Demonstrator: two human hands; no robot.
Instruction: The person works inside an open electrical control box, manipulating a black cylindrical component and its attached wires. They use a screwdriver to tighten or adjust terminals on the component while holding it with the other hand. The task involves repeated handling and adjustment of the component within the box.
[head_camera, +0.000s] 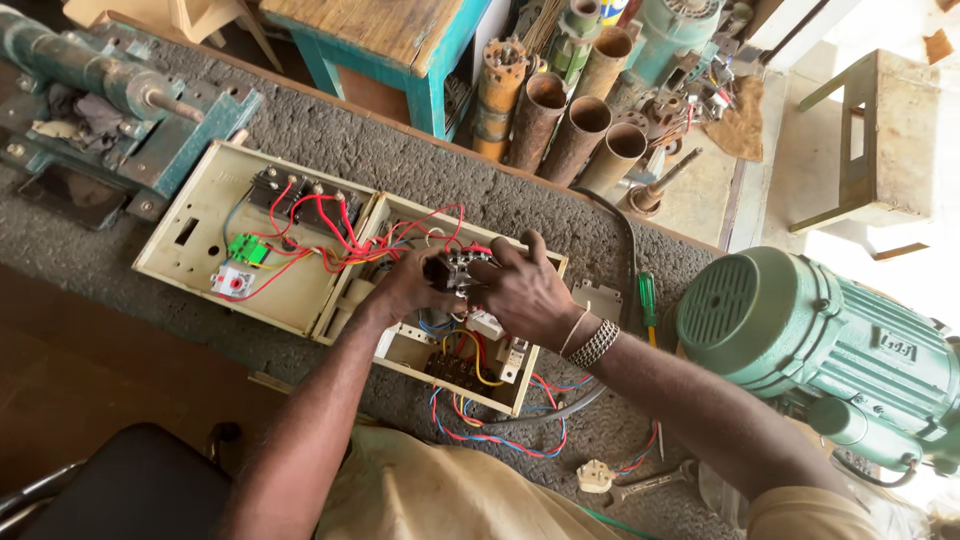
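Observation:
An open cream control box (336, 318) lies on the grey bench, its lid (200, 235) folded out to the left with red wires and a green part inside. Over the box's base both of my hands hold a small black-and-grey electrical component (455, 272). My left hand (407, 287) grips its left side, fingers curled. From the right, my right hand (525, 290) pinches it; a metal bracelet sits on that wrist. Red, blue and yellow wires (480, 425) spill out under my hands.
A large green electric motor (830, 345) sits at the right. A green-handled screwdriver (647, 300) lies beside the box, with a plug (595, 477) and spanner (650, 485) near the front edge. Rusty pipes (560, 120) stand at the back; a teal machine (110, 110) at the left.

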